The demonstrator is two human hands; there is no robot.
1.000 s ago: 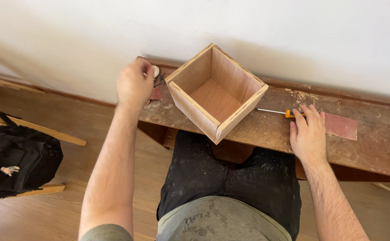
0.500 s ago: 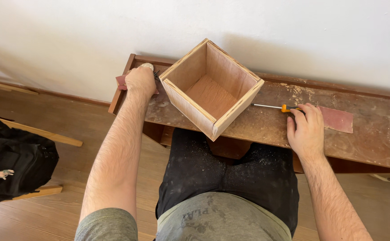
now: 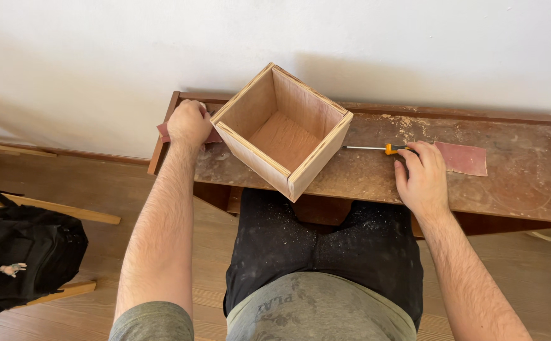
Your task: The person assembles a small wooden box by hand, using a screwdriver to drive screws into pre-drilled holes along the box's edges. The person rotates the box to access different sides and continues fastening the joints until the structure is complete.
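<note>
Open plywood box [image 3: 283, 131] being kept upright on dusty wooden bench [image 3: 515, 180], set corner-on toward seated person, between both hands. Left hand [image 3: 189, 123] being closed in fist over reddish sandpaper piece [image 3: 164, 132] at bench's left end, just beside box. Right hand [image 3: 422, 177] being laid flat, fingers loosely spread, over handle of orange screwdriver [image 3: 376, 148]; shaft being pointed toward box. Second sandpaper sheet [image 3: 463, 158] being partly covered by right fingertips. Black backpack [image 3: 23, 249] lying on floor at left.
</note>
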